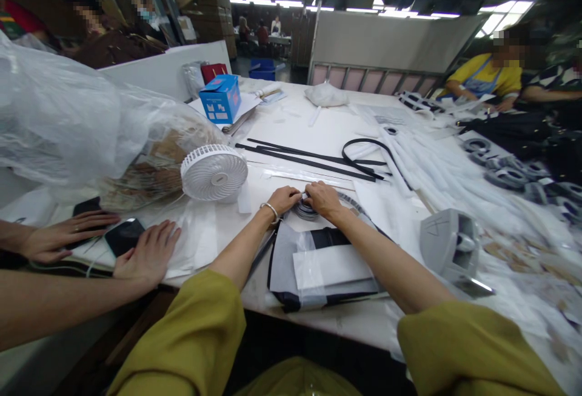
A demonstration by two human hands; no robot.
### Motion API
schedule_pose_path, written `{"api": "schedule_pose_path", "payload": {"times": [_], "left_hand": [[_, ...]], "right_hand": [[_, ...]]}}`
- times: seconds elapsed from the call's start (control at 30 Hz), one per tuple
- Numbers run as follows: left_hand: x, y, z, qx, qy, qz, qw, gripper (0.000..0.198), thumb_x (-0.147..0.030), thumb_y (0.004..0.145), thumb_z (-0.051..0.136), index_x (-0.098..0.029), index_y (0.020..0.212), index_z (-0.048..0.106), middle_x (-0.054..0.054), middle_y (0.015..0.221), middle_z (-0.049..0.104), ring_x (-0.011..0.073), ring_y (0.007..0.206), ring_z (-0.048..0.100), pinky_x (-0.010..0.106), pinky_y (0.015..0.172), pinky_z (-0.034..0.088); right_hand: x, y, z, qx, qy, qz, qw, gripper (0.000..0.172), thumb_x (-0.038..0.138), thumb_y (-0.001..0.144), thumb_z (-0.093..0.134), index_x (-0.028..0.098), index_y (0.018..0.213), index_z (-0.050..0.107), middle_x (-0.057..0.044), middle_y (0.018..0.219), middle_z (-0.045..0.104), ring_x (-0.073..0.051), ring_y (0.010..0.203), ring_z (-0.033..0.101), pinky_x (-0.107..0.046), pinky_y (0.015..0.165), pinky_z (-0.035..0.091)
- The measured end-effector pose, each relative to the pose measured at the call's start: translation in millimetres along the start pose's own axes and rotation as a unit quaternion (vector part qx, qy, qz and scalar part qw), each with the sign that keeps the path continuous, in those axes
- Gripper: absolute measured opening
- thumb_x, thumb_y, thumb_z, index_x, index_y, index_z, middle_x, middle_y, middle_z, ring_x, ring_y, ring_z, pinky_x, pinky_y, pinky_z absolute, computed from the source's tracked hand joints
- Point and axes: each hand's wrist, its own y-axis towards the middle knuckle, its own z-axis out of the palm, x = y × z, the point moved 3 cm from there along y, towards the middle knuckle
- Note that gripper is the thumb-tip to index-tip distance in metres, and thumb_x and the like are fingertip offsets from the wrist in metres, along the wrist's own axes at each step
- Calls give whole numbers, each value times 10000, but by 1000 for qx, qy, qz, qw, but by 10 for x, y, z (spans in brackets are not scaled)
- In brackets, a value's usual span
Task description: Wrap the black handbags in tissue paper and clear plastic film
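Grey, the coiled strip [305, 210] sits at the frame's centre on the white counter [291, 123], your left hand [284, 199] and right hand [324, 198] each pinching its edge with curled fingers. Just left stands a white fan [213, 173]; black strips [313, 158] lie beyond.

My left hand [284, 199] and right hand [324, 198] cover most of the grey coil [305, 210]. I cannot tell whether my fingertips pinch it or only rest on it. A co-worker's forearm [54, 305] runs off the left edge. The print on the blue box [221, 99] is too small to read.
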Motion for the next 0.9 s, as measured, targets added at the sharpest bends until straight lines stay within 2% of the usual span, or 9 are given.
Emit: {"api": "schedule_pose_path", "payload": {"times": [0.13, 0.23, 0.33, 0.43, 0.47, 0.53, 0.63, 0.73, 0.9], "left_hand": [[-140, 4, 55, -12, 46, -36, 998, 373, -450, 821, 636, -173, 1067, 680, 107, 1080, 668, 255, 1010, 631, 322, 890, 482], [-223, 5, 109, -27, 75, -72, 994, 367, -412, 853, 610, -148, 1107, 639, 140, 1125, 630, 269, 1060, 616, 338, 911, 473], [-260, 9, 133, -28, 94, -93, 991, 340, -397, 861, 605, -165, 1109, 619, 132, 1170, 592, 257, 1079, 610, 326, 897, 481], [-295, 8, 124, -21, 111, -94, 989, 316, -392, 866, 600, -188, 1106, 609, 114, 1196, 566, 239, 1082, 606, 311, 885, 487], [-312, 7, 118, -17, 117, -91, 989, 306, -386, 871, 592, -190, 1106, 607, 112, 1195, 564, 238, 1085, 603, 314, 885, 488], [-346, 5, 103, -10, 129, -85, 988, 291, -371, 880, 577, -186, 1103, 605, 119, 1188, 565, 251, 1092, 595, 335, 880, 494], [-383, 11, 82, 0, 145, -73, 987, 260, -329, 879, 568, -184, 1089, 616, 129, 1180, 571, 282, 1121, 572, 374, 879, 497], [-396, 25, 71, 12, 154, -54, 986, 241, -271, 875, 558, -210, 1099, 626, 108, 1177, 579, 268, 1126, 569, 362, 879, 497], [-404, 19, 73, 15, 164, -42, 985, 254, -252, 884, 538, -235, 1120, 631, 87, 1176, 580, 245, 1104, 583, 341, 870, 502]], "right_hand": [[-42, -15, 34, -28, 37, 13, 999, 378, 267, 898, 594, 186, 1265, 550, -109, 1183, 634, -254, 1125, 531, -318, 864, 457], [-102, 43, 61, 1, 55, -20, 998, 522, 277, 868, 643, 193, 1364, 502, -108, 1226, 600, -245, 1127, 544, -318, 910, 450], [-131, 109, 41, 30, 57, -42, 997, 414, 302, 839, 679, 210, 1239, 625, -110, 1244, 575, -244, 1101, 562, -319, 902, 458], [-95, 122, -28, 20, 26, -48, 998, 254, 296, 835, 668, 188, 1063, 702, -132, 1318, 547, -301, 1209, 494, -375, 958, 426], [-76, 116, -45, 23, 19, -46, 998, 250, 296, 837, 662, 180, 1054, 700, -141, 1315, 558, -314, 1236, 475, -390, 977, 412], [-51, 99, -59, 44, 19, -29, 998, 276, 319, 845, 649, 174, 1078, 682, -147, 1229, 622, -308, 1195, 520, -392, 955, 425], [-59, 80, -48, 71, 31, 16, 997, 324, 396, 853, 633, 198, 1108, 655, -119, 1088, 688, -279, 1029, 626, -351, 816, 481], [-85, 66, -26, 76, 37, 42, 996, 346, 438, 845, 637, 220, 1115, 643, -100, 1096, 694, -268, 1022, 640, -322, 779, 484], [-95, 30, 15, 68, 49, 59, 995, 340, 400, 860, 615, 224, 1150, 634, -93, 1135, 684, -258, 1059, 631, -314, 814, 477]]}}
